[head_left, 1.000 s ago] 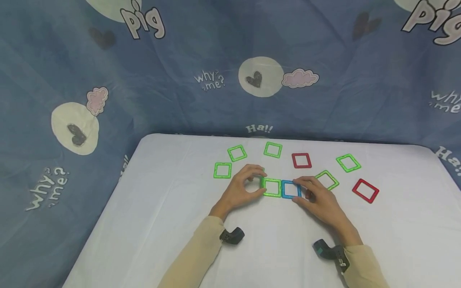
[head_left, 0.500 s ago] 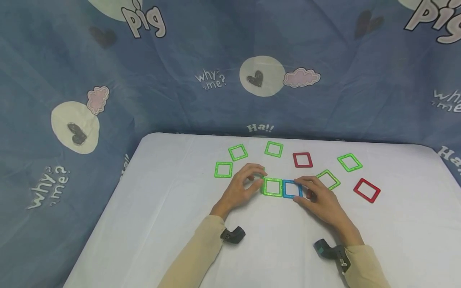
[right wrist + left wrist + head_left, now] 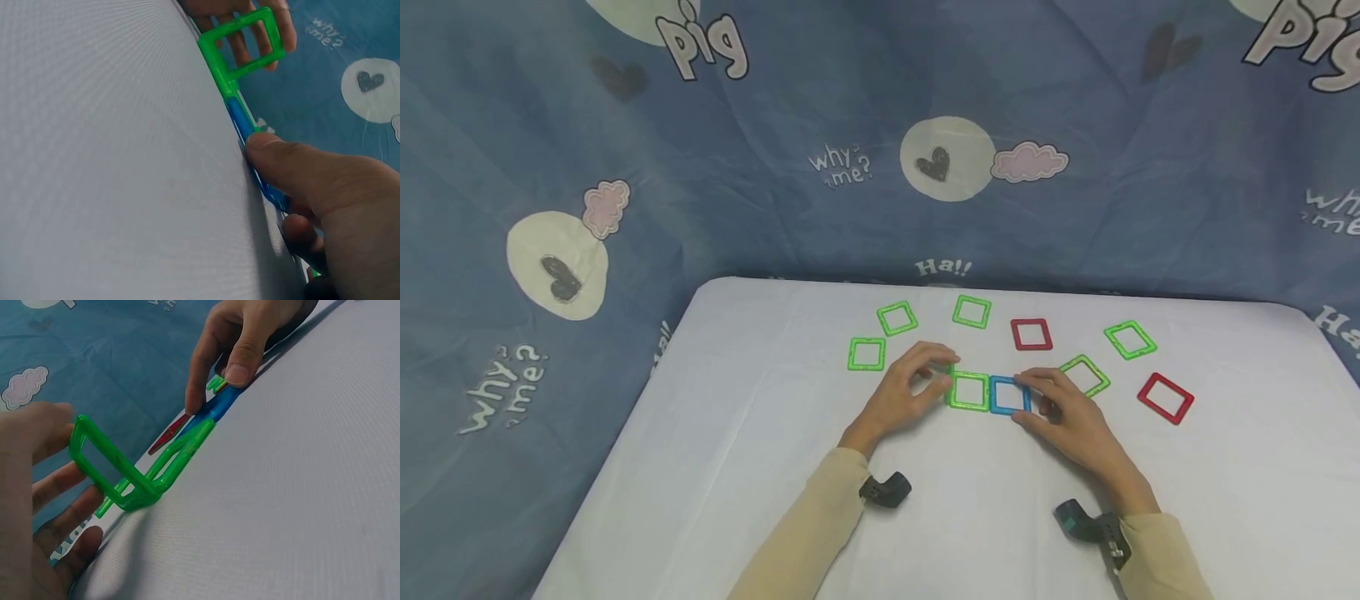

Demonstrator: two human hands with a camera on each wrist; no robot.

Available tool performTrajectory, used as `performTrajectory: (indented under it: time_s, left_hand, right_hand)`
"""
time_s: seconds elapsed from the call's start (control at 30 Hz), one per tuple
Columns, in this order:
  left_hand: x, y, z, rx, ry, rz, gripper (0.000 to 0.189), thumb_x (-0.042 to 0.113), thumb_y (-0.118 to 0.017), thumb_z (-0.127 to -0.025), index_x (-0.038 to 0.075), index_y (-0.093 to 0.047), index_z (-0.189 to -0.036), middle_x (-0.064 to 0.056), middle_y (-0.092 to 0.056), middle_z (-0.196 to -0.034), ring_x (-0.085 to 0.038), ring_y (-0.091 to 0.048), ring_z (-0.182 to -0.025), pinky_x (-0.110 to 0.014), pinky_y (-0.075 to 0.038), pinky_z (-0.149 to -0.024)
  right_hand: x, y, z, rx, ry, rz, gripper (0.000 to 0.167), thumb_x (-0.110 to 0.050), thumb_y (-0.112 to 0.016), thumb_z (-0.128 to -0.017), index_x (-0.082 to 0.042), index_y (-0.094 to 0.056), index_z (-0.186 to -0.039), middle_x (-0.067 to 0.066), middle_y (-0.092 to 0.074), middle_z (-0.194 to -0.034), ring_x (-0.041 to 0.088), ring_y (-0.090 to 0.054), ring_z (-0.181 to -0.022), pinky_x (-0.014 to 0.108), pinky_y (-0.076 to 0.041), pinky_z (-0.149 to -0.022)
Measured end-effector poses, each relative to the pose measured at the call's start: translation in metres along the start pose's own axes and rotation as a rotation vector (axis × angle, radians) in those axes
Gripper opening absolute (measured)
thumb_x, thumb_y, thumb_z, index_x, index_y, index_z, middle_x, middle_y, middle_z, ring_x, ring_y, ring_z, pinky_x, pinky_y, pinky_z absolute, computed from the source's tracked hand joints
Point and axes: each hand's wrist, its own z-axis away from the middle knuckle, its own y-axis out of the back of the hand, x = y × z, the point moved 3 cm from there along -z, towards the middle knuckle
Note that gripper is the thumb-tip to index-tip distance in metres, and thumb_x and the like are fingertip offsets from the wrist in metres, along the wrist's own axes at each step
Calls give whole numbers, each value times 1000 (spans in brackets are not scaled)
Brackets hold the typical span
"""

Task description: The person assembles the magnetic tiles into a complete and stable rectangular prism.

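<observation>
Barely shifted since before: left hand [image 3: 31, 506] fingers pinching upright green square frame [image 3: 103, 459]; right hand [image 3: 1067, 421] fingers pressing blue square frame [image 3: 1008, 395] on table [image 3: 737, 433].

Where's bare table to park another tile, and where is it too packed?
Free: the near strip of the table between the two sleeves, the whole left side beyond the left hand, and the far-right corner past the red square. Crowded: the arc of loose green squares along the far edge, and the middle, where both hands work the joined green and blue squares.
</observation>
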Motion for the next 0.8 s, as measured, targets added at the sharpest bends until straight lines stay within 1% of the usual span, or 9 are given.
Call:
performTrajectory:
  time_s: [0.1,0.2,0.27,0.37,0.47,0.57,0.7,0.8]
  left_hand:
    - [-1,0,1,0,-1,-5,26,8,-60,-91,4,-60,-117,-11,-58,-122,-22,-55,-109,-42,-50,-88]
    - [-2,1,1,0,-7,2,26,7,-61,-91,3,-60,-117,-12,-58,-121,-25,-56,-108,-44,-51,-87]
    - [-3,1,0,1,-11,8,27,7,-61,-91,2,-60,-117,-12,-58,-121,-28,-56,-106,-45,-51,-86]
    - [-4,2,-1,0,-10,18,27,8,-61,-91,2,-60,-117,-12,-58,-121,-31,-56,-105,-47,-50,-86]
    - [-4,2,-2,-4,-7,21,27,8,-61,-91,3,-60,-117,-12,-58,-121,-32,-56,-106,-47,-50,-86]
    - [-3,1,-2,-2,-10,18,26,7,-61,-91,2,-60,-117,-13,-58,-120,-32,-56,-105,-46,-50,-86]
    - [-1,1,-2,0,-19,13,27,6,-61,-90,2,-60,-116,-13,-58,-119,-32,-56,-104,-44,-50,-86]
    - [-1,0,-2,-2,-14,16,27,6,-61,-90,2,-60,-116,-13,-58,-119,-32,-56,-104,-44,-50,-86]
  right_hand:
    - [0,-1,0,-3,2,-7,52,-34,-75,-80,-20,-58,-128,-5,-53,-125,6,-45,-84,19,-39,-67]
    - [-1,0,0,-4,0,-29,50,-35,-73,-82,-21,-58,-127,-7,-53,-125,5,-45,-84,19,-40,-67]
    - [0,0,-1,4,8,-38,48,-36,-72,-83,-22,-58,-127,-7,-53,-124,5,-46,-83,19,-39,-66]
    - [0,1,-2,30,25,-62,42,-33,-71,-85,-21,-59,-124,-7,-55,-121,5,-46,-80,18,-39,-66]
    - [2,2,-3,81,58,-100,36,-24,-71,-85,-18,-62,-120,-5,-58,-116,4,-46,-80,16,-38,-67]
    - [3,5,-2,165,97,-156,29,-13,-72,-84,-14,-65,-112,-4,-60,-105,3,-46,-78,15,-38,-66]
    - [4,8,0,268,112,-214,19,-4,-70,-83,-12,-65,-99,-7,-57,-90,1,-45,-74,14,-38,-61]
    - [5,11,1,321,104,-232,15,-2,-68,-84,-12,-63,-94,-8,-55,-85,1,-45,-73,14,-38,-60]
